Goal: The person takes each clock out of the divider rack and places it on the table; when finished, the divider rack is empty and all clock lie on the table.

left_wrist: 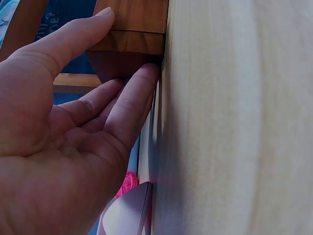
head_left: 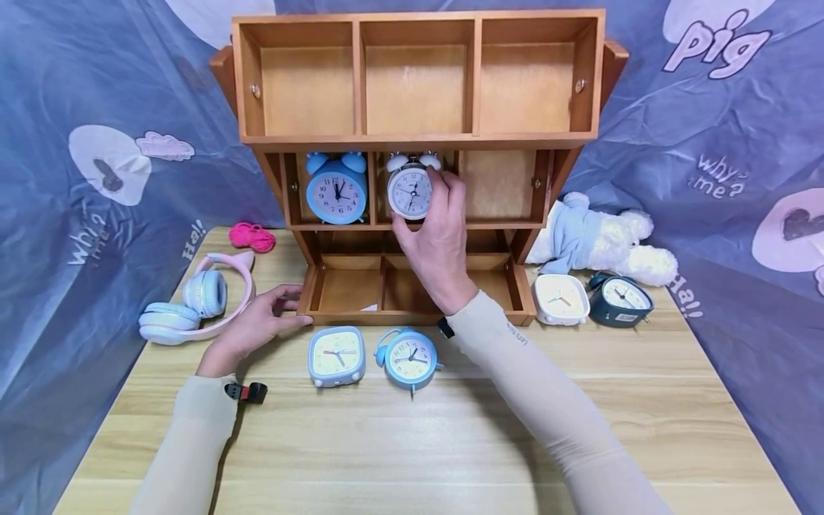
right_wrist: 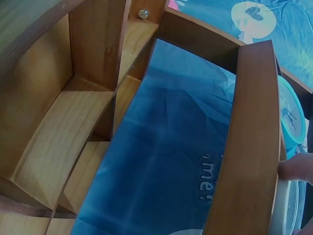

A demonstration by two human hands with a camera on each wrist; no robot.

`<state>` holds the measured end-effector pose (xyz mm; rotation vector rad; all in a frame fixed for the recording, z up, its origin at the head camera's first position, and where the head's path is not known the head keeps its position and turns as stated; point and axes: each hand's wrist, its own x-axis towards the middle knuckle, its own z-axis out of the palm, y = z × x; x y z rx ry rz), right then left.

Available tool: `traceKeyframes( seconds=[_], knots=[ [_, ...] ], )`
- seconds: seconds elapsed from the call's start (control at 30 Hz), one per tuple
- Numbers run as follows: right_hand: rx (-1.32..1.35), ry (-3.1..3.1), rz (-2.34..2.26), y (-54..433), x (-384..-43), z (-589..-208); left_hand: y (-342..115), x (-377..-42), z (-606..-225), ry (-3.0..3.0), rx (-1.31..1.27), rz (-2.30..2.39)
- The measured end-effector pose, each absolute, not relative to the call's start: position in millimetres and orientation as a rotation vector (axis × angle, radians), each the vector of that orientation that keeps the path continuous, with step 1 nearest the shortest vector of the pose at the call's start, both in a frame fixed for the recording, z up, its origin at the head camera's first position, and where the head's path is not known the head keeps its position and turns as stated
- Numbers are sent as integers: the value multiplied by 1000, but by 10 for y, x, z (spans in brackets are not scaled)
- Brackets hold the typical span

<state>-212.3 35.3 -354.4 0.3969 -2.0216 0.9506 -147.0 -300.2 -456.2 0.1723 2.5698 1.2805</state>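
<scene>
My right hand grips a white twin-bell alarm clock, index finger at its upper right and thumb at its lower left. The clock stands upright in the middle compartment of the middle tier of a wooden shelf. Left of it, a blue twin-bell alarm clock fills its own compartment. My left hand holds the shelf's lower left corner; the left wrist view shows the thumb on one face and fingertips against another. In the right wrist view only part of the right hand shows.
In front of the shelf lie a square blue clock and a round blue alarm clock. Headphones and pink yarn are at left. At right are a white clock, a dark green clock and a plush toy.
</scene>
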Motion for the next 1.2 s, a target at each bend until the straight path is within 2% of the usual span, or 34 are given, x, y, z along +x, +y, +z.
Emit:
traceKeyframes(
  seconds=[1.2],
  knots=[
    [436, -2014, 952, 481, -1979, -3341, -2994, -1463, -4562, 2558, 172, 1289]
  ],
)
